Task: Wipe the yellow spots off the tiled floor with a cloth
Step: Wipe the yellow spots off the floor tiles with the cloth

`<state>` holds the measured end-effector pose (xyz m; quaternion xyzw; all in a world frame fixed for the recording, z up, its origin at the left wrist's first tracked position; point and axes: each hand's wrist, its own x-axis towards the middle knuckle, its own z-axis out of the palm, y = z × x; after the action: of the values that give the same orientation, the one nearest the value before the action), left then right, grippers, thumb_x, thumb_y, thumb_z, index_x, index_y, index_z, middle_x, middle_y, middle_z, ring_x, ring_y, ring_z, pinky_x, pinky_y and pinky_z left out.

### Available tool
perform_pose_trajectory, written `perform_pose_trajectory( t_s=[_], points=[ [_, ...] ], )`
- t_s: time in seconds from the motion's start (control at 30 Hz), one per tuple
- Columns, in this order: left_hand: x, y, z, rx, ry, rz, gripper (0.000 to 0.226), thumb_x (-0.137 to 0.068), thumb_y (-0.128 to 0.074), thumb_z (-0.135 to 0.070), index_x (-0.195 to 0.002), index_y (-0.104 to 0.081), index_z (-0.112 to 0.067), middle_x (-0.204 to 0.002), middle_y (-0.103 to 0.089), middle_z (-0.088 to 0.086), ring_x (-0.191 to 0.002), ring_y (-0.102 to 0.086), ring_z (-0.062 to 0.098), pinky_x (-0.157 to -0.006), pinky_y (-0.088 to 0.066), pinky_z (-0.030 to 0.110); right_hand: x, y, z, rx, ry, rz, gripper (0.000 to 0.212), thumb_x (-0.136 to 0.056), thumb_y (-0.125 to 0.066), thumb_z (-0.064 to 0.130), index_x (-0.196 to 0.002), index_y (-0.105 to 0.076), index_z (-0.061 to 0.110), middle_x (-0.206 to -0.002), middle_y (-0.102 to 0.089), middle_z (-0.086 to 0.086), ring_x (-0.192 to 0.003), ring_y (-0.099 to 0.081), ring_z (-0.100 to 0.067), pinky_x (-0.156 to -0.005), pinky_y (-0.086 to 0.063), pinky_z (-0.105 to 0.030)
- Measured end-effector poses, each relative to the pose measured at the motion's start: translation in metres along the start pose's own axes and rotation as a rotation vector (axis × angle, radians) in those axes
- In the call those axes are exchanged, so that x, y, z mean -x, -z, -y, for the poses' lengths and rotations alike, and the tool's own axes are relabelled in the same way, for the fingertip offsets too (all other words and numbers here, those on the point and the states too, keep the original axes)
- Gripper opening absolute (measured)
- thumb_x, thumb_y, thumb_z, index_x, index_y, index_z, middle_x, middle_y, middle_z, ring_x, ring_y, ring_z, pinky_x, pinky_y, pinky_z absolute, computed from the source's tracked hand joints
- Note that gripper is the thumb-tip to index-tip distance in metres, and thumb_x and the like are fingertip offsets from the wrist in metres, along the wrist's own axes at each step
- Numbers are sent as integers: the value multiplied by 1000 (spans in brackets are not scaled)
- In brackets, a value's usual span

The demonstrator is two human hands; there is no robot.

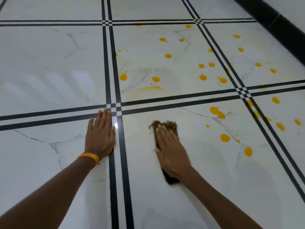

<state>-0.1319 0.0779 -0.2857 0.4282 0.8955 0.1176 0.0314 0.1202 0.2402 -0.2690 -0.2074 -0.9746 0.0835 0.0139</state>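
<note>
My right hand (171,152) lies flat on a dark brown cloth (170,125), pressing it onto the white marble-look tiled floor (49,63). The cloth's frayed end sticks out beyond my fingertips and its other end shows under my wrist. My left hand (100,134) rests flat on the floor, fingers together, holding nothing, with an orange band on the wrist. Several yellow spots (225,138) dot the tiles to the right of the cloth and on the tile beyond (168,56). A pale yellow smear (145,91) lies just past the black stripes ahead of the cloth.
Double black stripes (122,162) run between the tiles, crossing near my left fingertips. A black skirting strip (280,25) and wall bound the floor at the far right. The tiles on the left carry no spots.
</note>
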Motion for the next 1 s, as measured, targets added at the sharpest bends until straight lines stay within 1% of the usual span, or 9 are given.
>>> perform_pose_trajectory(
  t_s=[0.13, 0.2, 0.3, 0.4, 0.5, 0.67, 0.87, 0.93, 1.0],
  points=[
    [-5, 4, -30, 1, 66, 1, 72, -98, -14, -40, -158, -17, -1, -166, -13, 16, -155, -9, 30, -125, -11, 51, 47, 10, -93, -3, -281, -83, 66, -104, -25, 41, -159, -24, 6, -168, -20, -8, -156, -19, -23, -127, -11, -39],
    [-17, -3, -83, 55, -57, 2, 70, -97, -19, -36, -157, -18, 0, -166, -14, 16, -155, -10, 30, -125, -8, 49, 34, 11, -105, 3, -405, -127, 68, -103, -25, 41, -158, -25, 2, -166, -24, -12, -155, -22, -26, -127, -10, -39],
    [-41, -22, -177, 119, -259, 59, 73, -95, -16, -39, -158, -18, -3, -167, -12, 13, -155, -10, 28, -126, -7, 47, 57, 7, -86, 17, -333, -124, 66, -103, -29, 41, -159, -25, 5, -167, -23, -10, -155, -21, -23, -127, -12, -39],
    [-55, -33, -209, 105, -241, 109, 77, -93, -9, -44, -159, -14, -5, -168, -10, 11, -156, -6, 26, -126, -4, 45, 128, 13, -105, -5, -258, -104, 65, -103, -36, 40, -160, -26, 11, -168, -21, -4, -156, -18, -19, -127, -11, -34],
    [-52, -43, -211, 26, -247, 72, 71, -97, -15, -42, -158, -19, -5, -167, -15, 11, -156, -9, 25, -126, -9, 46, 157, 27, -175, 33, -514, -138, 68, -103, -26, 42, -158, -25, 2, -165, -26, -15, -152, -25, -33, -127, -12, -44],
    [-58, -50, -214, 27, -268, 60, 68, -100, -21, -40, -159, -18, -5, -167, -15, 10, -156, -8, 23, -126, -9, 46, 51, 35, -217, 1, -935, -215, 81, -99, -10, 47, -153, -25, -11, -160, -28, -31, -150, -27, -42, -123, -20, -54],
    [-58, -50, -214, 42, -262, 59, 67, -101, -22, -39, -159, -16, -6, -168, -14, 9, -156, -6, 21, -126, -9, 46, 113, 30, -140, -29, -412, -16, 70, -104, -29, 45, -160, -20, 6, -168, -19, -11, -156, -16, -25, -126, -16, -41],
    [-58, -50, -215, 42, -264, 57, 67, -101, -22, -39, -159, -16, -6, -168, -14, 9, -156, -6, 22, -126, -9, 47, 122, 36, -183, -2, -501, -108, 72, -103, -26, 48, -158, -24, 2, -165, -27, -16, -153, -24, -32, -125, -21, -47],
    [-59, -52, -216, 37, -265, 55, 67, -101, -22, -38, -159, -16, -6, -168, -14, 9, -156, -7, 22, -126, -10, 47, 89, 43, -228, 22, -753, -142, 79, -102, -13, 53, -157, -23, -4, -162, -29, -24, -150, -27, -38, -123, -21, -53]
  ],
)
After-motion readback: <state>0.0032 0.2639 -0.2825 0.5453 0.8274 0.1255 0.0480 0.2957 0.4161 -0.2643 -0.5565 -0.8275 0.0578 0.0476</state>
